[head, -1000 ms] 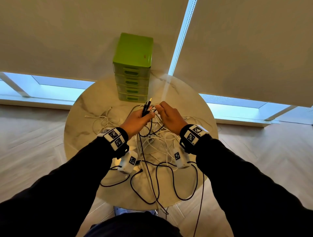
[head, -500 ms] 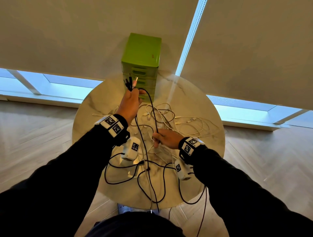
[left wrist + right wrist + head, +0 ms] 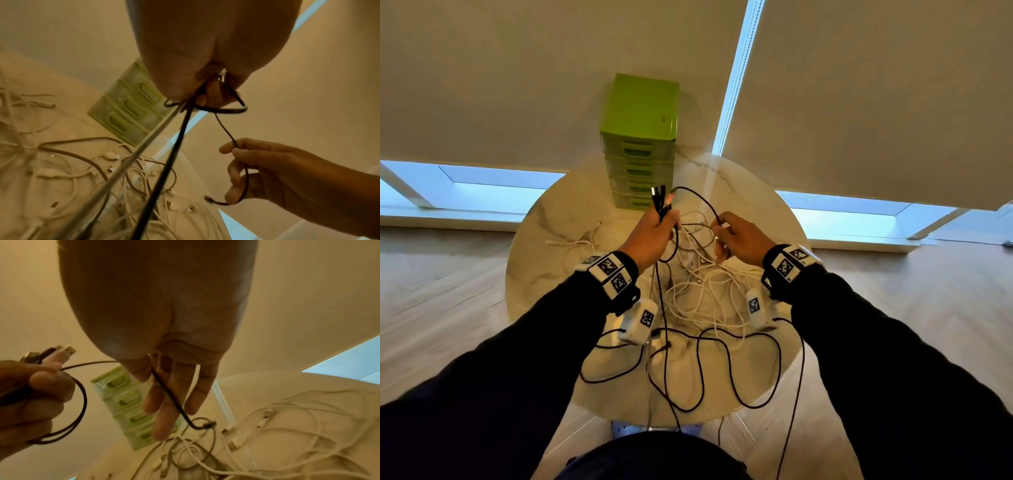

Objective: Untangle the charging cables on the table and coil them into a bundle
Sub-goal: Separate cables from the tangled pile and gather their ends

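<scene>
Drawer unit (image 3: 639,144) stood at the bench's (image 3: 544,240) far edge, cables (image 3: 705,294) lay heaped mid-bench before it, left hand (image 3: 652,236) and right hand (image 3: 743,238) were raised above the heap

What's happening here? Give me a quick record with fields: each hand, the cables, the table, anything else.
left hand: grips a bunch of cable plugs, ends pointing up
right hand: pinches a black cable that arcs over from the left hand
white cables: tangled heap on the table
table: round, marble-look
green drawer unit: stands at the far edge
</scene>
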Demonstrator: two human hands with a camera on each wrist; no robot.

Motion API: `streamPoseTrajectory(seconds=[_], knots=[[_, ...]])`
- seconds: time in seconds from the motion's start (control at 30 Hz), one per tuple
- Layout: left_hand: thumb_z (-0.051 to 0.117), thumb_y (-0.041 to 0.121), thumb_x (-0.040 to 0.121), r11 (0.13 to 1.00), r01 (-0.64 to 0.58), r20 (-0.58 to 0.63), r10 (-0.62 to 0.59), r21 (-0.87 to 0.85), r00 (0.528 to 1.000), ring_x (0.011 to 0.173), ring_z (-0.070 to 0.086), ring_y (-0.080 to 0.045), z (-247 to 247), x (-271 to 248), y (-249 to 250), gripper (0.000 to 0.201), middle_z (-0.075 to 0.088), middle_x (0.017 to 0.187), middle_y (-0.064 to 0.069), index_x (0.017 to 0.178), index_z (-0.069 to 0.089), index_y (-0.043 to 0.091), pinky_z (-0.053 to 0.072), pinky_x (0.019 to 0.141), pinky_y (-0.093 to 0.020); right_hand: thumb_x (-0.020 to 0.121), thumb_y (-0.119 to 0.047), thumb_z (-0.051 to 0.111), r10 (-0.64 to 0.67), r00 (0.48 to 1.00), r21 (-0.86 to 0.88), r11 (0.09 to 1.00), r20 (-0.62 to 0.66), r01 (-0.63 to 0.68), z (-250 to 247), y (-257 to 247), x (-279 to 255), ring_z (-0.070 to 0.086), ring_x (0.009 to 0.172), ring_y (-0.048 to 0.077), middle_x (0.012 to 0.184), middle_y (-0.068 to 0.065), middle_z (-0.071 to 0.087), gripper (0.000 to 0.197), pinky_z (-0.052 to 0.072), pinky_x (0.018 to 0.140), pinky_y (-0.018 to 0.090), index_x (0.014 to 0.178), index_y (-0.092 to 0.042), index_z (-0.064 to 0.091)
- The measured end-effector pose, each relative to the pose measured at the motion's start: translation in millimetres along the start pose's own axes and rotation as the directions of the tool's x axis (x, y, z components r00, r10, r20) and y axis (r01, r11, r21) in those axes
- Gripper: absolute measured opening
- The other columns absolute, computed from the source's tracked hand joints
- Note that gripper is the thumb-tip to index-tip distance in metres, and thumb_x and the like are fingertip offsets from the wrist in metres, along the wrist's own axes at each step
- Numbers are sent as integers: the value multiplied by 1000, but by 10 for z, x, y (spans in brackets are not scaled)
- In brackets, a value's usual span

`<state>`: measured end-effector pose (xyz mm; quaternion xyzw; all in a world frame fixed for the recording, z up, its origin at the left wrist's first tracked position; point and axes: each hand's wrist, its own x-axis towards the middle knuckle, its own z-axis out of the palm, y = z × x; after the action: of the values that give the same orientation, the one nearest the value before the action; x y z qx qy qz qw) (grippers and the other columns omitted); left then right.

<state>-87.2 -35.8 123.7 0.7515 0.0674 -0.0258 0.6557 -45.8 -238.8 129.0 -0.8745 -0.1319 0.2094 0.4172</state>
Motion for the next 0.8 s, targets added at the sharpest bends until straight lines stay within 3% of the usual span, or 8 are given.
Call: streamPoseTrajectory(seconds=[0.13,0.23,0.33,0.43,0.57,0.67,0.77,0.8], knots=[[42,24,108,996,-46,300,22,73,954,70,45,-12,383,-68,19,19,53,79,5,122,52,17,40,70,-28,97,-15,56,71,986,84,995,-152,-58,-208,214,-264,73,68,24,87,3,60,43,58,77,42,135,-23,36],[42,27,108,983,-92,442,13,158,897,71,46,-12,800,-115,37,30,54,81,5,127,53,7,41,70,-27,95,-16,63,76,981,149,988,-178,-49,-453,346,-586,67,63,18,89,6,55,48,56,66,33,136,-22,39],[42,29,108,964,-163,443,54,211,895,71,50,-13,1150,-136,72,32,58,84,6,123,53,3,40,72,-30,93,-24,69,9,984,24,1000,-179,-5,-622,478,-906,50,61,1,81,-4,52,42,45,63,17,129,-15,50],[42,28,108,958,-199,428,94,206,899,97,62,-24,1452,-201,158,41,64,113,-14,134,47,-4,45,91,-40,99,-34,57,21,966,-68,997,-256,-40,-734,695,-1196,43,61,2,75,-4,50,23,37,61,16,112,-14,57],[36,32,109,994,-100,378,76,46,923,77,49,-9,1748,-250,255,34,52,87,2,132,48,10,44,77,-23,105,-31,42,135,918,-130,972,-373,-196,-884,1025,-1628,50,66,1,75,-9,56,27,38,64,18,87,-17,56],[34,34,110,997,-71,371,77,-31,925,69,43,-7,1847,-241,293,27,50,80,4,105,49,13,39,64,-15,104,-27,42,445,881,-83,883,-161,-461,-840,1378,-1932,53,65,18,72,2,57,26,44,65,28,92,-12,58],[34,34,110,996,-6,398,39,-86,916,62,40,-6,1935,-297,290,31,50,69,10,87,48,18,35,61,-20,96,-29,54,721,681,-316,680,128,-662,-602,1495,-2096,59,82,23,88,7,68,23,49,81,34,107,-9,59],[35,34,110,994,21,417,24,-105,909,62,40,-6,1976,-315,262,32,51,65,12,84,49,20,34,63,-23,93,-31,60,728,668,-394,665,155,-634,-511,1483,-2090,58,89,21,100,6,69,31,49,87,34,115,-10,59]])
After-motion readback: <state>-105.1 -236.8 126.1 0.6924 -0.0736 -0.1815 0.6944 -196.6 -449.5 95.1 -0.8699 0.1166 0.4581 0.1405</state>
